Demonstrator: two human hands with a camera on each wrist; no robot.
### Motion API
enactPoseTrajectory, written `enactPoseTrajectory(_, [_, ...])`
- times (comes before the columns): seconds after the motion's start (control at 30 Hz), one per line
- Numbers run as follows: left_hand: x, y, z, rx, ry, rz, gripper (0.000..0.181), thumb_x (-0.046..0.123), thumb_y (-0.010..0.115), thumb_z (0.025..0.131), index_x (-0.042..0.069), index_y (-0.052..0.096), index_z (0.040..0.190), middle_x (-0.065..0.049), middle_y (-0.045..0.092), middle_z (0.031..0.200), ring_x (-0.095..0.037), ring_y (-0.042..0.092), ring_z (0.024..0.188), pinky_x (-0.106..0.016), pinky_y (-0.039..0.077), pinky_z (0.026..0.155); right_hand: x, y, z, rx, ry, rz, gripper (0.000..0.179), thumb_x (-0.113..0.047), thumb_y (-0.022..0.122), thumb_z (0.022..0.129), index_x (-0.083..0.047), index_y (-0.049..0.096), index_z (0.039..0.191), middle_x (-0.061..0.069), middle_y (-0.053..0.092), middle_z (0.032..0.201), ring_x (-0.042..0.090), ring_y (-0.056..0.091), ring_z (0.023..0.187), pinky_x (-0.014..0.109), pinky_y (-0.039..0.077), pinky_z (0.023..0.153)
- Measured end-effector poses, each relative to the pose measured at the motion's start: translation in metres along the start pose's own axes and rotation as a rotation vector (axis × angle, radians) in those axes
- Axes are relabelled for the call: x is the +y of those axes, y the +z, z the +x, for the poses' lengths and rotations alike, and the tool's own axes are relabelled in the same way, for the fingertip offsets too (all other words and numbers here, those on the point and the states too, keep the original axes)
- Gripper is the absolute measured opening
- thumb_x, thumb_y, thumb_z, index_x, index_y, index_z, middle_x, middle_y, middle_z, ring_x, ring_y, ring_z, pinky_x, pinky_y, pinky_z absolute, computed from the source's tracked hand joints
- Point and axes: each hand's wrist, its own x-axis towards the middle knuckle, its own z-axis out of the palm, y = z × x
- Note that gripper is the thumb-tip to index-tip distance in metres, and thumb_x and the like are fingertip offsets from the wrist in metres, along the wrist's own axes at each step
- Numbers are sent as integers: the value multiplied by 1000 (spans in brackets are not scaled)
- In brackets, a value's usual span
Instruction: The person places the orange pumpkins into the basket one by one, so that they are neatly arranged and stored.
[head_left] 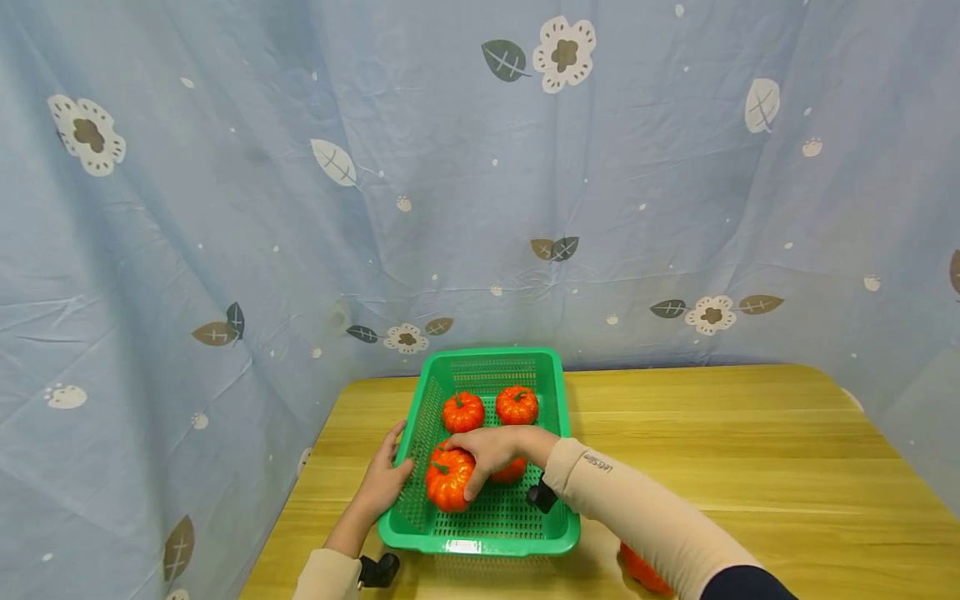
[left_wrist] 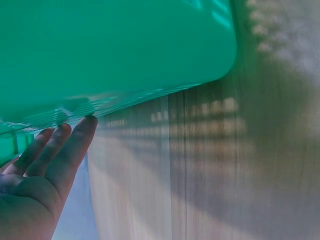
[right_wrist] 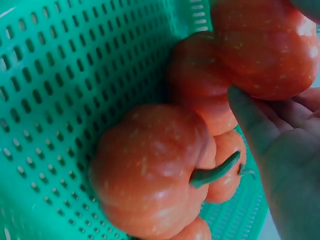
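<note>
My right hand reaches into a green plastic basket and grips a small orange pumpkin with a green stem. In the right wrist view this pumpkin sits above the fingers, against another pumpkin. Two pumpkins lie toward the basket's back, one left and one right. A further one is partly hidden under the right hand. At the basket's left side, my left hand touches the rim; its fingers look fairly straight against the outer wall.
A wooden table carries the basket and stretches to the right. Near its front edge another orange object is partly covered by the right sleeve. A blue curtain with printed flowers and leaves hangs behind the table and at its left.
</note>
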Motion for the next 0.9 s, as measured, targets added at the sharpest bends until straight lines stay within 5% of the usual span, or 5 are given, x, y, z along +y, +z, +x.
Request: enactPoseTrajectory(0.9, [-1, 0, 0, -3, -1, 5, 68, -1, 46, 90, 12, 19, 151, -30, 48, 132, -40, 59, 104, -42, 54, 73, -12, 19, 2, -65, -35, -75, 72, -31, 79, 74, -18, 46, 136, -4, 52, 131, 8, 49, 118, 25, 40, 99])
